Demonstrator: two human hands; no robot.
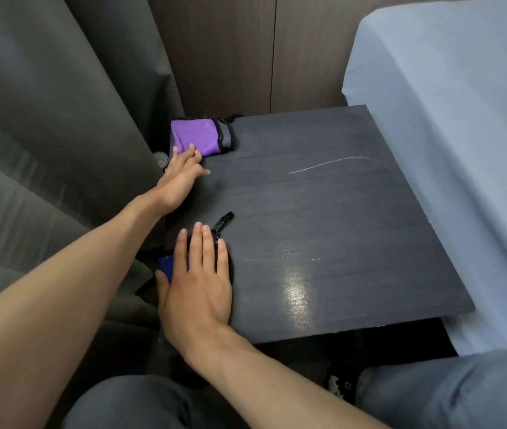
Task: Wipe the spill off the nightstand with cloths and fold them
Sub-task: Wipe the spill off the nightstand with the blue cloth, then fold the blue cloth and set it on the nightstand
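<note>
1. The right hand (198, 280) is being laid flat, palm down, on the blue cloth (170, 264). Its fingers are being held straight and close together, pointing away from the person. Nothing is being gripped; the cloth is only being pressed under the palm
2. The right forearm is being stretched in from the lower edge of the view, angled up and to the left
3. The left hand (181, 178) is being held far forward on a nearly straight arm, palm down. Its fingers are being kept extended and loose, with the fingertips touching the near edge of the purple cloth (198, 136); nothing is being clasped
4. The blue cloth is being kept at the near left edge of the nightstand (338, 227) and is being mostly hidden by the hand. A black loop (222, 222) is being left sticking out beyond the fingertips, pointing away and to the right
5. The purple cloth, folded and trimmed in grey and black at its right end, is being kept at the far left corner, its long axis running left to right
6. The nightstand is being flanked by a grey curtain (44, 103) on the left and a pale blue bed sheet (462, 119) on the right
</note>
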